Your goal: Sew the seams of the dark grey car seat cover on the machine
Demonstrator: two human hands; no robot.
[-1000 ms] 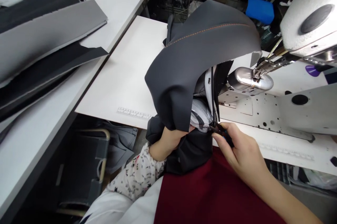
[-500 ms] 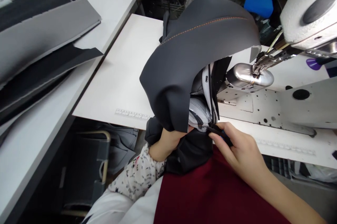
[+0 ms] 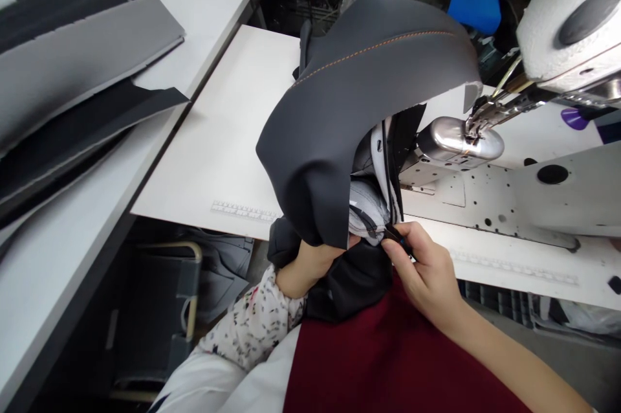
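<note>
A dark grey leather-like cover [image 3: 330,122] with a curved line of orange stitching is bunched up in front of me, and its pale lining [image 3: 371,202] shows at the open side. My left hand [image 3: 315,261] is closed on the cover's lower edge; its fingers are mostly hidden under the folds. At the lining's seam, my right hand [image 3: 422,264] pinches a small black tool [image 3: 402,241] with a touch of blue. The tool's tip meets the seam edge, and most of it is hidden by my fingers. Black material [image 3: 359,277] hangs below, against my dark red apron.
Just right of the cover stands a sewing machine, its metal arm end [image 3: 460,141] under the presser foot and its white head [image 3: 572,18] above. Cut grey and black pieces [image 3: 92,70] lie on the left table [image 3: 213,5]. A ruler strip [image 3: 242,210] runs along the white work surface.
My right hand has shifted slightly left and turned around the tool at the seam. The cover and my left hand have hardly moved.
</note>
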